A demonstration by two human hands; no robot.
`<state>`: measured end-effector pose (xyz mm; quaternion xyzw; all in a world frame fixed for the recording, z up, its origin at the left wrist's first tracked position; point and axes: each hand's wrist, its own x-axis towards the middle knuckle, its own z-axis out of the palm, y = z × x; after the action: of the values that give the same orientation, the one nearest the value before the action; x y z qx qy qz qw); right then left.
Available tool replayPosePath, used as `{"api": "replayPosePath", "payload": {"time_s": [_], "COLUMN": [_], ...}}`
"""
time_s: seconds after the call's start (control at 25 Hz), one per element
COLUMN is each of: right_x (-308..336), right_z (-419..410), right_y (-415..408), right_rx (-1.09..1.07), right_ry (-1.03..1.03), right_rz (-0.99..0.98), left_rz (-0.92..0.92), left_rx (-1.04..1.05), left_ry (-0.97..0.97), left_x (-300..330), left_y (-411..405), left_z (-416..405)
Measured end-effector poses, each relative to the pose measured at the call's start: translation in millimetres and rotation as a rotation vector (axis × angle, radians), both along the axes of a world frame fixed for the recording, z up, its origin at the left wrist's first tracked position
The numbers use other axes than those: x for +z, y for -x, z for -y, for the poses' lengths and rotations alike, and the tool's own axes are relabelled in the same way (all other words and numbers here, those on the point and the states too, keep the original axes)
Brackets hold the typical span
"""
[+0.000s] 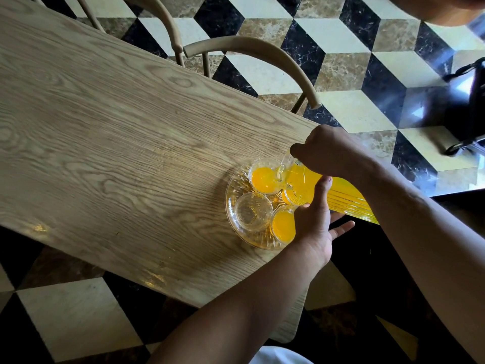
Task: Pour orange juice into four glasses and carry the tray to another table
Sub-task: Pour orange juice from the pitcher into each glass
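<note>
A round clear glass tray [232,189] sits near the right end of the wooden table [118,132] and holds glasses. The far glass [262,178] and the near glass [282,227] contain orange juice. A third glass [253,215], on the left, is empty. Another glass [290,198] is mostly hidden under the pitcher. The ribbed glass pitcher [343,197] of juice is tilted with its spout over the far glass. My right hand [328,151] grips it near the top. My left hand [313,222] supports it from below, thumb up and fingers extended.
Two curved wooden chair backs [262,49] [168,22] stand along the table's far edge. A black object [467,101] lies on the cube-patterned tile floor at right. The tray is close to the table's right corner.
</note>
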<state>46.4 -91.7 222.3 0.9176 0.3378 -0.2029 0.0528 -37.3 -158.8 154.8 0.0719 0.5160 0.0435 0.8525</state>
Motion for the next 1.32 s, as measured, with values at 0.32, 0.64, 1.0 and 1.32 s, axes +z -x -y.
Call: {"api": "replayPosePath", "payload": {"time_s": [0.32,0.64,1.0,1.32], "right_x": [1,4,15,27], "right_z": [0,8,14,30], "right_y": [1,-1,5,23], "right_rx": [-0.004,-0.047,-0.071,-0.094], "right_ry": [-0.030,-0.120,-0.148,-0.165], "right_rz": [-0.023,-0.118,-0.129,-0.169], "left_rz": [0.017,0.043,0.074,0.063], "left_rx": [-0.029,-0.053,-0.027,-0.021], "left_ry": [-0.015,-0.055,-0.119,-0.123], "left_x": [1,7,12,14], "left_y": [3,7,12,30], "left_z": [-3,-7,-4,7]}}
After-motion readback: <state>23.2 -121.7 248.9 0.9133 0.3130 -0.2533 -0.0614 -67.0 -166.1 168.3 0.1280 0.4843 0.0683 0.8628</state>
